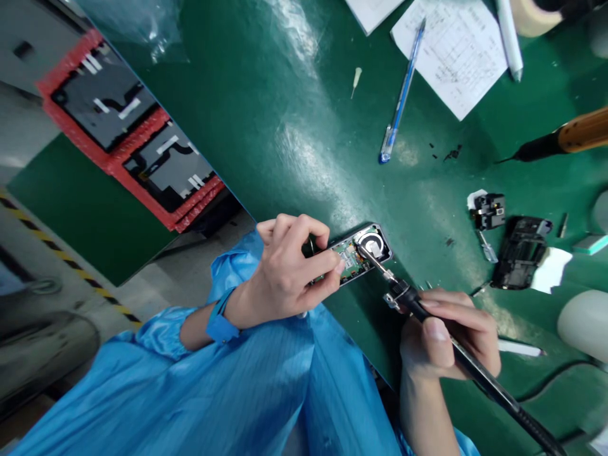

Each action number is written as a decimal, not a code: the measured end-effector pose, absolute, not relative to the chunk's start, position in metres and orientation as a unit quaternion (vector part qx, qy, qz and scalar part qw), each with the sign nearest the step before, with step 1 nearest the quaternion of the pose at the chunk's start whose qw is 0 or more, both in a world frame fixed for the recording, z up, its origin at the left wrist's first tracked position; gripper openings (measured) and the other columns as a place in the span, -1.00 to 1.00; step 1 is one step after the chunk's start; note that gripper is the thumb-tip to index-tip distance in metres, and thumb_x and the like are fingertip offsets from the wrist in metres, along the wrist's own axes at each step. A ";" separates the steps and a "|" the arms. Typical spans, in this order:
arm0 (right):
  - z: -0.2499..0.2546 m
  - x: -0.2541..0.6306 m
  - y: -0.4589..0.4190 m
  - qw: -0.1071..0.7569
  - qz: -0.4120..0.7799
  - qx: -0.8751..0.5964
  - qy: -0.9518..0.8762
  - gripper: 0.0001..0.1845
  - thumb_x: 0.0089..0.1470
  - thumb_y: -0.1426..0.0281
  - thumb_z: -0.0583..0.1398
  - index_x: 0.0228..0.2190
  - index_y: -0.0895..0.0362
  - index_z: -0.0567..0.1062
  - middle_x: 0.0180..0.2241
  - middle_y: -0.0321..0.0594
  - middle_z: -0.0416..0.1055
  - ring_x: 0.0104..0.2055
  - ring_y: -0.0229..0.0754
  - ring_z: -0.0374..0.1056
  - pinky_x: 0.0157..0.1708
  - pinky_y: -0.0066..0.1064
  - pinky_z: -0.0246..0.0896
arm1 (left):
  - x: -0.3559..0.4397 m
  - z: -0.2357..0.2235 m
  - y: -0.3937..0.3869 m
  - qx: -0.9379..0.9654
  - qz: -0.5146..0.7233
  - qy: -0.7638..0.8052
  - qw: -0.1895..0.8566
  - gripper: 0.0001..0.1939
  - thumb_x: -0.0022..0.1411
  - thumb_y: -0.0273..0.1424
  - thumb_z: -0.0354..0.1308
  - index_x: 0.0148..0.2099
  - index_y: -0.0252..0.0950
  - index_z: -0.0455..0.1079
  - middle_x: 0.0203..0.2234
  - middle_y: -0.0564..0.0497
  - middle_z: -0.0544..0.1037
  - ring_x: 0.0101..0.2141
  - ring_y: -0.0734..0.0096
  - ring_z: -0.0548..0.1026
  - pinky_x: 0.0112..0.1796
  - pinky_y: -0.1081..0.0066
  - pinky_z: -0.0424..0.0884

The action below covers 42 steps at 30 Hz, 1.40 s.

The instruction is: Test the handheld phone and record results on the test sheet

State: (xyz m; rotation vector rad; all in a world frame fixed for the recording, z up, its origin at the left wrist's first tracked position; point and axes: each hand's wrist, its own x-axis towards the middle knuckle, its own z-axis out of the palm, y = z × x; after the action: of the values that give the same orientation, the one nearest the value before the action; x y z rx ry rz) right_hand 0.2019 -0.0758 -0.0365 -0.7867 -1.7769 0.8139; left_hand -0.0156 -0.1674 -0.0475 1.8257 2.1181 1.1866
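A small oblong device with an open metal-edged housing lies near the front edge of the green bench. It shows a green circuit board and a round black-and-white part at its far end. My left hand is closed over the near end, thumb and fingers gripping its sides; whether it also holds something thin is hidden. In my right hand is a soldering iron, held like a pen. Its metal tip reaches the device beside the round part; I cannot tell whether it touches.
Beyond lie a blue pen, a written sheet and a dispensing needle. To the right are black plastic parts, an orange-handled tool and a white rounded object. Red-wrapped panels sit left, off the bench.
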 end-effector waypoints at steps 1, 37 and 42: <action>-0.036 0.203 -0.076 0.491 0.333 -0.326 -0.736 -0.94 0.28 0.42 0.39 -0.20 0.12 0.70 -0.42 -0.30 0.64 -0.47 -0.15 0.51 -0.52 -0.34 0.32 | -0.016 -0.047 -0.167 0.600 0.390 0.696 0.053 -0.77 0.44 -0.48 0.23 -0.34 -0.22 0.45 -0.23 0.01 0.49 -0.22 0.25 0.34 -0.11 0.16 0.08; -0.036 0.203 -0.076 0.485 0.303 -0.312 -0.759 -0.94 0.33 0.37 0.38 -0.20 0.11 0.67 -0.41 -0.32 0.64 -0.47 -0.18 0.50 -0.51 -0.34 0.34 | -0.016 -0.047 -0.167 0.596 0.399 0.693 0.063 -0.78 0.47 -0.46 0.22 -0.30 -0.20 0.51 -0.22 0.02 0.49 -0.22 0.24 0.34 -0.10 0.15 0.11; -0.037 0.203 -0.075 0.495 0.302 -0.310 -0.754 -0.96 0.30 0.39 0.37 -0.20 0.10 0.67 -0.42 -0.32 0.63 -0.50 -0.15 0.48 -0.57 -0.32 0.29 | -0.016 -0.047 -0.167 0.598 0.399 0.692 0.064 -0.78 0.49 -0.46 0.20 -0.29 -0.20 0.50 -0.22 0.02 0.49 -0.22 0.25 0.34 -0.10 0.15 0.11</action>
State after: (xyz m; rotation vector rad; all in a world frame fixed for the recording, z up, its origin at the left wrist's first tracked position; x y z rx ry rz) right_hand 0.2032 -0.0746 -0.0367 -0.7516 -1.8265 0.7314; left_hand -0.0164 -0.1668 -0.0465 1.8045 2.0897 1.2055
